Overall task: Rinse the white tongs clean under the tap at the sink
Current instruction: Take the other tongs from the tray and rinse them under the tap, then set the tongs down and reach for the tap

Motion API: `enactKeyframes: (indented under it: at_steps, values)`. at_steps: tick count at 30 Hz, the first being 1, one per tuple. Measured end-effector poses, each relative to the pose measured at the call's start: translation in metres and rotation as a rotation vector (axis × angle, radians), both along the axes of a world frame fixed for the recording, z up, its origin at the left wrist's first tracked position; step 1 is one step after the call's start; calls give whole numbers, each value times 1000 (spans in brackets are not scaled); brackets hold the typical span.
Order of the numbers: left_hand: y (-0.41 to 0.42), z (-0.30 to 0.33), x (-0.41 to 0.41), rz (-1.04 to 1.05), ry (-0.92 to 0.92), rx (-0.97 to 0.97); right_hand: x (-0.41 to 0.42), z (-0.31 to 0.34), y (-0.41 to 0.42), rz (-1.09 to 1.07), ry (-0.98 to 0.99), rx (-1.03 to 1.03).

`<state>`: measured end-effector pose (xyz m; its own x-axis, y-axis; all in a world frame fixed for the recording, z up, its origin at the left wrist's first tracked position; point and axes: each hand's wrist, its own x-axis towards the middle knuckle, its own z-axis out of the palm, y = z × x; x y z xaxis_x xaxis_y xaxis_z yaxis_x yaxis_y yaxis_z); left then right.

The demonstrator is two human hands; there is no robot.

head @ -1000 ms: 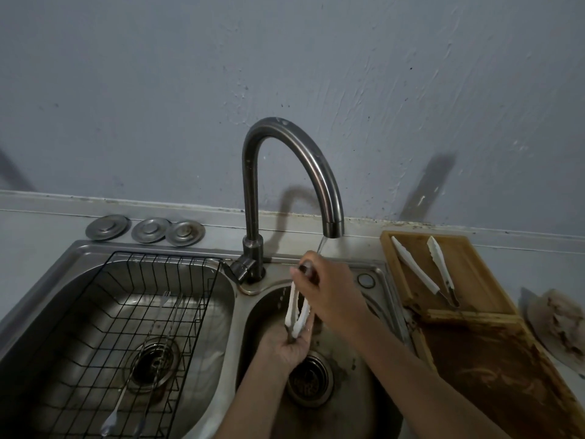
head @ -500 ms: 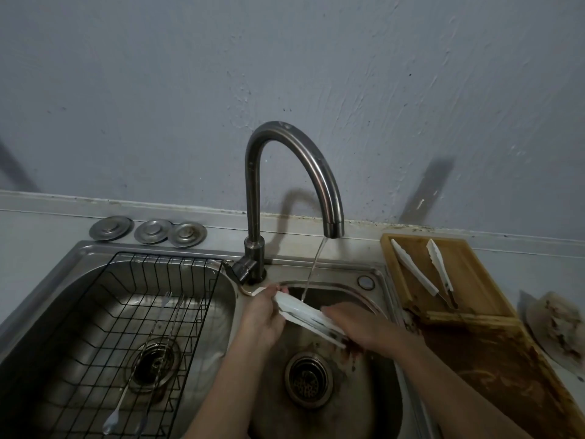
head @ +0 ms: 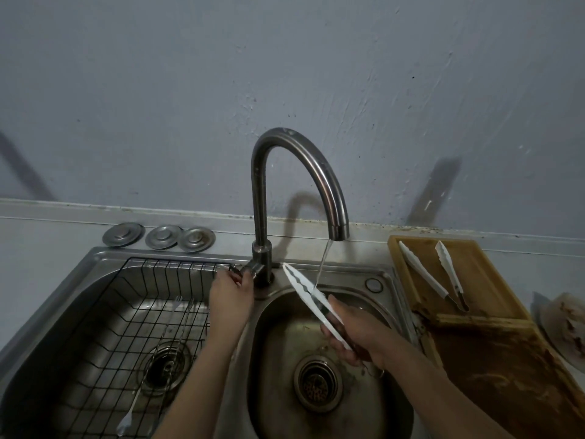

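Fingers (head: pixel 340 339) of right hand (head: pixel 357 337) curled round handle end of white tongs (head: pixel 311 297), holding them slantwise over right basin of sink (head: pixel 384 280), toothed tips up and leftward, near tap (head: pixel 316 172). Thin stream of water (head: pixel 323 264) landing about mid-length on tongs. Left hand (head: pixel 229 296) up at tap lever (head: pixel 245 270), fingertips on it; whether curled round or merely pressing, cannot tell.

Step in hand, by the look of it: rinsing, with flow being adjusted or shut off. Next move likely calls for turning tongs so both blades and teeth pass through stream, or closing lever if clean enough.

Right forearm reaching in from lower right, wrist bent inward. Left forearm rising straight between the two basins. Second tongs (head: pixel 433 275) lying on wooden tray (head: pixel 484 280) on tabletop, well apart.
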<state>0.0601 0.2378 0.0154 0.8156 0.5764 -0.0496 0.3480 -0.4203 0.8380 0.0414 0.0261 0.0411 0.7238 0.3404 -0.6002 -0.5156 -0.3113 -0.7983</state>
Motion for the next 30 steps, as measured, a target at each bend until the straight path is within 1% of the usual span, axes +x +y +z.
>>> enactKeyframes:
  at_steps: [3,6,8,11,12,16,18,20,22,25,26,27,28,29,30]
  values:
    - [5,7,7,-24,101,314,1,-1,-2,5,44,77]
    - [3,13,17,-53,229,492,3,1,-4,-3,79,164]
    - [1,16,23,-72,308,546,5,2,-4,-13,101,239]
    - [0,14,30,-103,403,584,9,4,-3,-28,111,267]
    - [-1,13,32,-102,409,592,9,5,-2,-51,112,263]
    - [-6,12,34,-141,317,581,6,-1,5,-226,69,191]
    - [-12,14,34,-152,285,572,2,-7,6,-233,-15,76]
    - [-13,15,36,-137,275,547,0,-13,6,-156,-162,-122]
    - [-14,16,35,-124,274,498,0,-21,5,-116,-365,-285]
    - [-15,15,35,-107,291,520,-3,-37,-1,-119,-719,-462]
    - [-15,15,35,-105,296,533,-4,-45,-4,-60,-765,-576]
    - [-15,16,35,-110,299,537,-5,-50,-5,45,-729,-721]
    - [-15,16,35,-112,300,523,-8,-55,-6,173,-652,-852]
    - [-14,15,35,-111,297,516,-12,-56,-5,276,-568,-928]
    - [-14,15,34,-109,290,501,-17,-54,-3,319,-536,-945]
